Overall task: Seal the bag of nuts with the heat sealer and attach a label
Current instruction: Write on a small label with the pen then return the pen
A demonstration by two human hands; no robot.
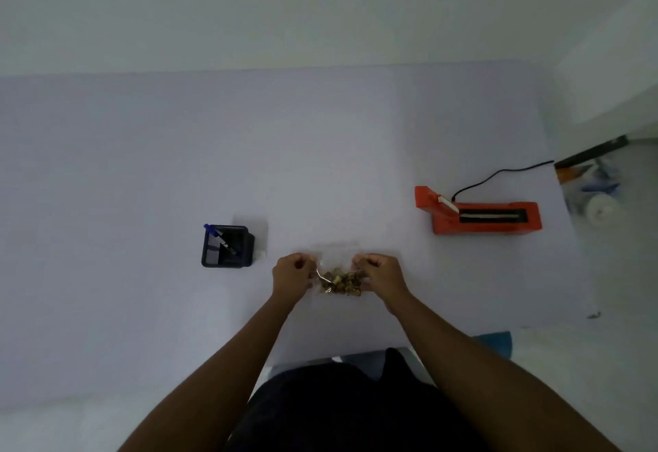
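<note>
While gripped at both upper corners, clear bag of nuts (340, 279) at lower centre of frame, left hand (292, 275) and right hand (382, 275) pinching it. Best pulled flat, nuts settled low, before carrying right toward orange heat sealer (479, 214).

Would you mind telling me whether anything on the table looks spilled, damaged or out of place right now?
Nothing stands out. The nuts sit inside the clear bag, held between the left hand and right hand. The red heat sealer lies flat and the black holder stands upright.
</note>
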